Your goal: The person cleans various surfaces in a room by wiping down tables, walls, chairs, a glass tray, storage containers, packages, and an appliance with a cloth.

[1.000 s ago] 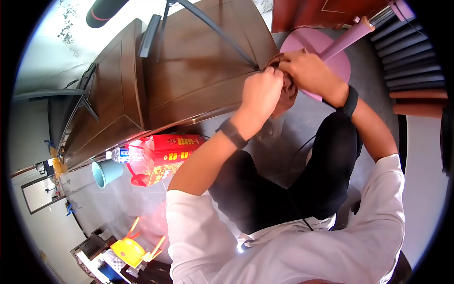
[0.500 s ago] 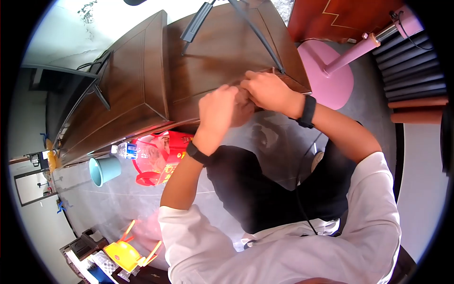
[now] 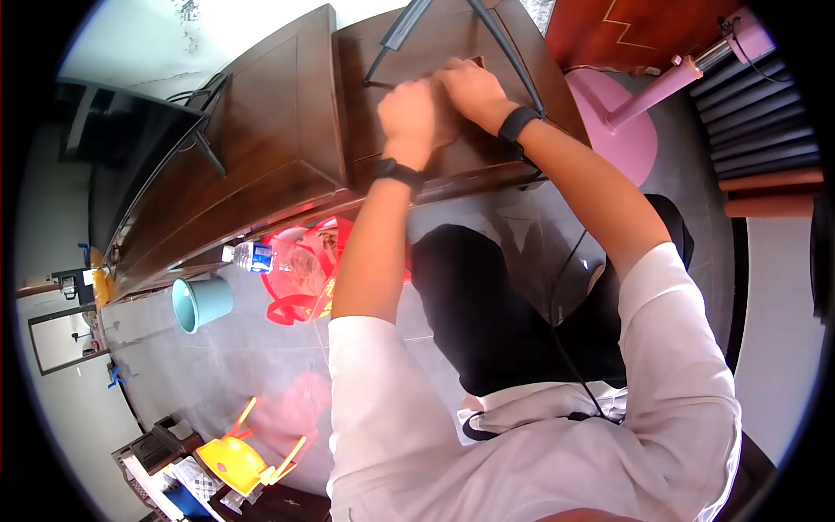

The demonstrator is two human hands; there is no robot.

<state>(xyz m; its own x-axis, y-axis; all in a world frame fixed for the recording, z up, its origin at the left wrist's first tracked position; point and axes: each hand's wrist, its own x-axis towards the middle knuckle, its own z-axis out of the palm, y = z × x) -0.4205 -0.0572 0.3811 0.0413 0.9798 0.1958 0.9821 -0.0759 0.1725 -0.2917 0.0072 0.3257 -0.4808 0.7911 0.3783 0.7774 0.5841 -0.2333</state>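
Observation:
My left hand (image 3: 408, 113) is closed, its fingers curled inward over the dark brown wooden cabinet top (image 3: 365, 130). Beside it, my right hand (image 3: 475, 89) is closed too, with the fingertips of both hands nearly meeting. A blurred brownish patch (image 3: 447, 120) shows between and below them; whether it is a held thing cannot be made out. Both hands are between the legs of a black tripod (image 3: 500, 48), and each wrist wears a black band.
At left a dark flat screen (image 3: 130, 143) stands on the cabinet. Below the edge are a red bag-like container (image 3: 291, 304), a clear plastic bottle (image 3: 252, 257) and a light blue bucket (image 3: 204, 303). A yellow chair (image 3: 233, 463) is lower left; a pink stand base (image 3: 622, 143) is at right.
Both hands have moved forward together, from the cabinet's front edge to farther over its top. They stay closed and close to each other. The view has shifted slightly.

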